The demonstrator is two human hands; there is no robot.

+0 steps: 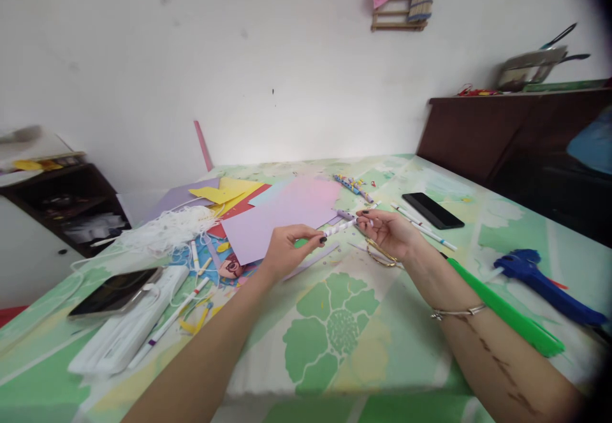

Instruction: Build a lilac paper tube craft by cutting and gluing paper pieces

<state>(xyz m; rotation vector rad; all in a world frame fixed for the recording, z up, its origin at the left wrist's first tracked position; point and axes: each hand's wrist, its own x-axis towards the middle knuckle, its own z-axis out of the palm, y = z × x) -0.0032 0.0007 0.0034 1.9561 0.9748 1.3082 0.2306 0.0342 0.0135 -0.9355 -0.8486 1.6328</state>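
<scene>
Between my two hands is a thin white stick with a pale purple strip spiralled round it [340, 226]. My left hand [294, 247] pinches its left end between thumb and fingers. At the other end, the fingertips of my right hand [385, 228] are closed on the stick. Below it on the cloth lies a loose pale purple paper strip [315, 260]. Gold-handled scissors [381, 256] rest under my right hand, their blades partly hidden. A lilac paper sheet [262, 228] lies just beyond my left hand.
At left are a tangle of white string [167, 231], a phone [115, 292] and a white power strip [129, 321]. At right lie a black phone [433, 210], a green cutter [507, 308] and a blue glue gun [545, 286]. Wrapped pens [352, 187] lie at the back.
</scene>
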